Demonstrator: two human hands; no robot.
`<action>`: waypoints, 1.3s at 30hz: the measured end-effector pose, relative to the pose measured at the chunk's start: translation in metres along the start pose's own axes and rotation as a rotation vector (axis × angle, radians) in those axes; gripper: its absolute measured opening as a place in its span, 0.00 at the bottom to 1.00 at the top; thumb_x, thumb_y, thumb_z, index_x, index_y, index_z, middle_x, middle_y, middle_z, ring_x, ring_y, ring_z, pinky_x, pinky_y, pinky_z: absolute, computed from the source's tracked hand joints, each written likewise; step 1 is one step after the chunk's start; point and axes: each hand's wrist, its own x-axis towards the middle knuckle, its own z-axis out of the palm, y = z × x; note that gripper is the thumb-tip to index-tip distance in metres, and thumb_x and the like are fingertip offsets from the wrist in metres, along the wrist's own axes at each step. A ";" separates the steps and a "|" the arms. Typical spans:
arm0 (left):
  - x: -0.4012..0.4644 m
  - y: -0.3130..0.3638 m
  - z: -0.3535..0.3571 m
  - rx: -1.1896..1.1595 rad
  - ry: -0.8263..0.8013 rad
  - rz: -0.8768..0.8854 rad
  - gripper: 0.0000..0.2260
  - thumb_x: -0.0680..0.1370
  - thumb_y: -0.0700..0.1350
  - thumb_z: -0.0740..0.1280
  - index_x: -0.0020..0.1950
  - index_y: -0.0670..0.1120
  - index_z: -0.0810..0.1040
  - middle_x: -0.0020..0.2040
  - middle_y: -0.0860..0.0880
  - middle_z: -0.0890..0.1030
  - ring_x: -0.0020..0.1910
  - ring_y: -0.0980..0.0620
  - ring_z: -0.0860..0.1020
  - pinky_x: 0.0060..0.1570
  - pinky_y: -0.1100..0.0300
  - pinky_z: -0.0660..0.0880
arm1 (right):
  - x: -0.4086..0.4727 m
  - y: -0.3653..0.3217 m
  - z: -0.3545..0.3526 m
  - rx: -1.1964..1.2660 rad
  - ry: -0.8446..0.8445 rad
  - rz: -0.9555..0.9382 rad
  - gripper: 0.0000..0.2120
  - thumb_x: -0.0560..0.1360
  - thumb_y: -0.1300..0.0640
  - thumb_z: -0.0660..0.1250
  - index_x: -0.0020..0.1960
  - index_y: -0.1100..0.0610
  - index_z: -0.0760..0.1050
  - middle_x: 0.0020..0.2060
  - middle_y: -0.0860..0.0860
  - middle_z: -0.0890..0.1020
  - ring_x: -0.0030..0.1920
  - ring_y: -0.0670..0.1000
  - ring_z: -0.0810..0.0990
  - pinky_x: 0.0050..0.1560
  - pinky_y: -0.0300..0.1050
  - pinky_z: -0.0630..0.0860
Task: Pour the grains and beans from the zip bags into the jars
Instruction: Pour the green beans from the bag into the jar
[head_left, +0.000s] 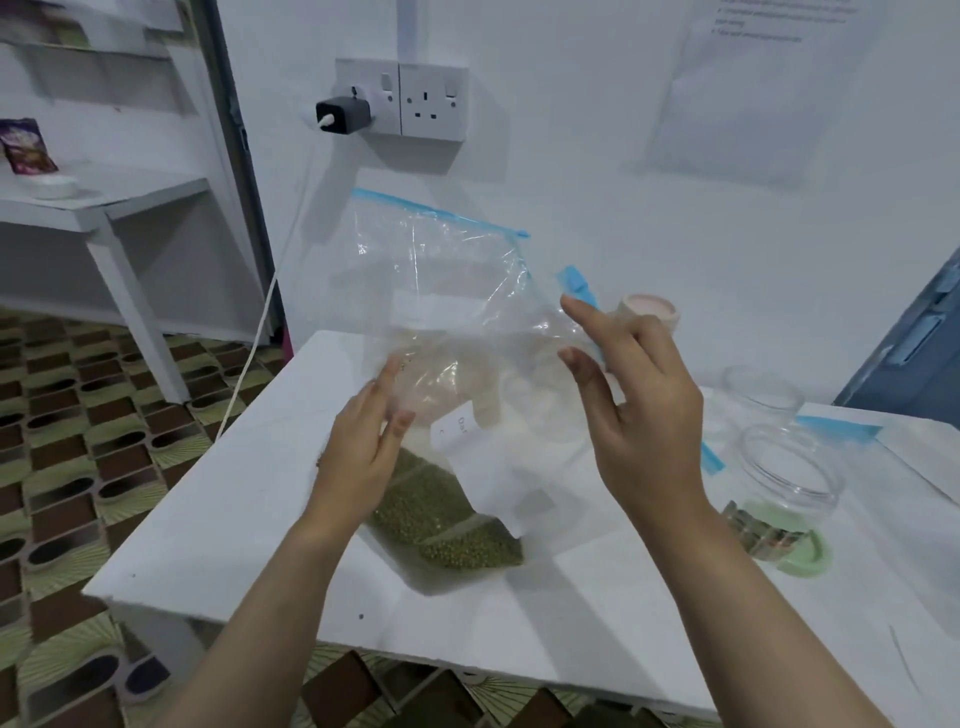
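I hold a clear zip bag (441, 280) with a blue zip strip in the air over the white table (208, 519). It looks nearly empty, with a few pale grains in its lower corner. My left hand (363, 452) pinches that lower corner. My right hand (644, 415) pinches the bag's edge by the blue strip. Under the bag lies a zip bag of green beans (447, 519), and beside it a bag of white grains (524, 426). Right of my hands, an open clear jar (789, 467) stands by a green lid (805, 561).
A second clear jar (763, 389) and a jar with a pink lid (652, 309) stand further back. Another flat bag with a blue strip (841, 428) lies at the table's right. A wall socket with a charger (343, 114) and its cable hang at the back left.
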 end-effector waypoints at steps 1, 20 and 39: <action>0.000 0.000 0.003 -0.018 0.019 -0.001 0.22 0.83 0.53 0.54 0.77 0.59 0.57 0.58 0.53 0.74 0.57 0.60 0.71 0.63 0.61 0.66 | 0.000 0.000 0.000 -0.010 0.003 -0.002 0.16 0.78 0.68 0.69 0.66 0.63 0.78 0.41 0.51 0.71 0.39 0.42 0.64 0.44 0.23 0.63; 0.012 0.000 0.022 0.039 0.287 -0.126 0.17 0.84 0.53 0.53 0.67 0.48 0.72 0.51 0.57 0.73 0.53 0.58 0.69 0.61 0.52 0.68 | -0.017 0.018 -0.021 0.002 -0.054 0.069 0.13 0.80 0.63 0.65 0.62 0.55 0.81 0.37 0.43 0.69 0.37 0.44 0.68 0.37 0.32 0.66; 0.004 0.006 0.029 0.133 0.243 -0.717 0.40 0.71 0.72 0.50 0.76 0.48 0.58 0.69 0.36 0.64 0.68 0.38 0.63 0.69 0.44 0.59 | -0.028 0.012 -0.016 -0.036 -0.024 0.112 0.15 0.81 0.62 0.64 0.66 0.54 0.78 0.42 0.47 0.71 0.36 0.48 0.69 0.32 0.42 0.69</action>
